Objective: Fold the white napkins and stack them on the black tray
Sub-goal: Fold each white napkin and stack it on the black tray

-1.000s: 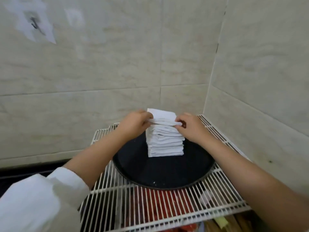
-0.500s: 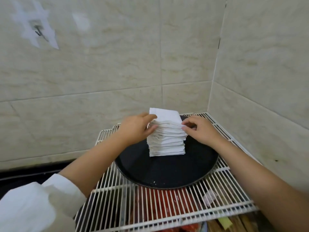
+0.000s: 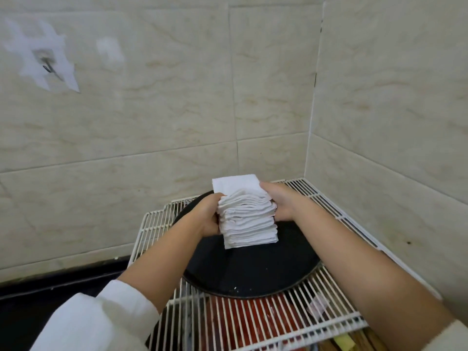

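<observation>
The stack of folded white napkins (image 3: 247, 216) stands on the far half of the black tray (image 3: 253, 272), which sits on a white wire rack (image 3: 336, 323) in the tiled corner. Half a second ago your fingers were only touching its upper layers; now your left hand (image 3: 206, 216) and right hand (image 3: 278, 202) have dropped to its sides, each pressed against the folds with fingers wrapped behind. That reads as squaring the pile, so stacking looks nearly finished. Your fingertips are hidden behind the napkins, so how firmly you hold is unclear. No unfolded napkins are in view. Red items (image 3: 253, 323) beneath the rack are too obscured to name, and the frame cuts off the rack's near edge.
</observation>
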{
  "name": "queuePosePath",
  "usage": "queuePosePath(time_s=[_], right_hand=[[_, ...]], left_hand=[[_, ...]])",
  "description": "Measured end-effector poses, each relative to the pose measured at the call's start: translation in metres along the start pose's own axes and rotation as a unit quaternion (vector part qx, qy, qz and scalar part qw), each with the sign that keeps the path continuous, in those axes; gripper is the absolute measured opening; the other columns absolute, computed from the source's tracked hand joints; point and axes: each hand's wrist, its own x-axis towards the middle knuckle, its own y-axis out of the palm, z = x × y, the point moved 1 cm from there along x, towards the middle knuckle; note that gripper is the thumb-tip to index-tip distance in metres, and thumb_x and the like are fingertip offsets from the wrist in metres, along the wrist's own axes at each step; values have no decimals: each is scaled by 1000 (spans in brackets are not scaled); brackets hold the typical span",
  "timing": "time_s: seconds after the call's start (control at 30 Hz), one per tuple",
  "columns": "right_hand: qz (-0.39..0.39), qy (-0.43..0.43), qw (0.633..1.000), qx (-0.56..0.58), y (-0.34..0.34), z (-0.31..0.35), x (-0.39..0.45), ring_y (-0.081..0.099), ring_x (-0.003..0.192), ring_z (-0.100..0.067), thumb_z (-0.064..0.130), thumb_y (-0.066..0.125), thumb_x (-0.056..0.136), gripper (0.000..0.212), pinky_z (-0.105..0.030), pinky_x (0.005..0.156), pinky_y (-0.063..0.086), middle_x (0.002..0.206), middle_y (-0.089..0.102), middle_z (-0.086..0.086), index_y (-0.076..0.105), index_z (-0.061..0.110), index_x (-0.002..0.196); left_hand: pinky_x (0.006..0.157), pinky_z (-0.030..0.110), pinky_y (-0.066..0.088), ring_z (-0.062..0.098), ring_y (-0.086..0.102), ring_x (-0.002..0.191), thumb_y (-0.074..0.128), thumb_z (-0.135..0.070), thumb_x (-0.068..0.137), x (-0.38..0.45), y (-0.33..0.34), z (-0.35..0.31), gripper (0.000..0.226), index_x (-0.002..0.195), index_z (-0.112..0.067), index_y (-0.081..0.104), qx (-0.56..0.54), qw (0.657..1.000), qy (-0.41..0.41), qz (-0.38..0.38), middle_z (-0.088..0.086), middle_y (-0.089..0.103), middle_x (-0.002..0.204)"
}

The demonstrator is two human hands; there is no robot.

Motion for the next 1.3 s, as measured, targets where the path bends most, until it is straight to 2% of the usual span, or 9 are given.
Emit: queuePosePath(time_s=[0.23, 0.57, 0.63, 0.7, 0.8, 0.97, 1.03, 1.17, 1.3], right_hand=[[-82, -45, 987, -129, 9, -9, -11, 57, 106, -29, 21, 34, 98, 34, -29, 74, 41, 111, 61, -13, 51, 1, 120], [-46, -7, 999, -5, -3, -18, -18, 60, 77, -24, 34, 37, 96, 32, -32, 67, 48, 88, 64, -8, 59, 12, 90], [-46, -4, 998, -47, -3, -16, -26, 59, 89, -25, 39, 37, 96, 35, -33, 77, 46, 105, 64, -9, 60, 13, 99], [-82, -53, 983, -157, -5, -15, -39, 47, 122, -28, 42, 34, 96, 47, -37, 99, 37, 138, 48, -10, 48, 11, 128], [-146, -232, 881, -386, -17, -13, -56, 33, 135, -25, 40, 43, 94, 59, -33, 106, 30, 147, 36, -7, 30, 9, 141], [-125, -327, 658, -667, -21, -27, -62, 17, 142, -23, 43, 60, 82, 80, -34, 116, 19, 152, 22, -5, 19, 14, 144], [-147, -308, 619, -707, -17, -34, -59, 10, 145, -26, 45, 59, 82, 86, -38, 118, 13, 155, 13, -9, 13, 10, 146], [-218, -426, 528, -702, -17, -42, -41, 66, 101, -35, 54, 78, 48, 87, -43, 80, 55, 110, 67, -18, 58, 0, 115], [-204, -479, 522, -675, -17, -43, -36, 71, 80, -26, 43, 89, 39, 78, -31, 65, 58, 90, 71, -11, 63, 1, 99]], left_hand=[[35, 13, 40, 14, 43, 25, 25, -3, 89, 0, -8, 2, 62, 31, -12, 45, -2, 1000, 24, 8, -1, 43, 29], [35, 15, 44, 16, 50, 27, 24, -5, 92, -5, 6, 6, 53, 43, -8, 44, 2, 1000, 24, 0, 3, 50, 32], [46, 19, 50, 19, 65, 46, 29, -9, 94, -13, 8, 3, 43, 62, -9, 59, 9, 1000, 15, 2, 8, 63, 46], [79, 31, 52, 27, 66, 104, 38, -20, 97, -19, 6, -3, 31, 115, -9, 61, 22, 999, 11, -22, 9, 69, 97], [111, 38, 29, 28, 35, 137, 44, -34, 96, -11, -2, -15, 54, 141, -5, 36, 136, 981, 84, -107, 13, 37, 148], [113, 33, 24, 26, 27, 141, 40, -29, 98, 4, -5, -42, 56, 146, -5, 23, 386, 887, 210, -143, 13, 25, 154], [110, 31, 27, 26, 34, 137, 37, -27, 99, 11, -1, -50, 49, 142, -5, 32, 451, 860, 205, -123, 13, 35, 149], [81, 25, 33, 19, 48, 96, 39, -20, 99, 40, -4, -49, 26, 106, -4, 58, 440, 876, 185, -71, 16, 56, 107], [58, 17, 39, 14, 46, 67, 44, -20, 98, 59, -10, -31, 28, 79, -4, 59, 371, 915, 156, -39, 9, 51, 79]])
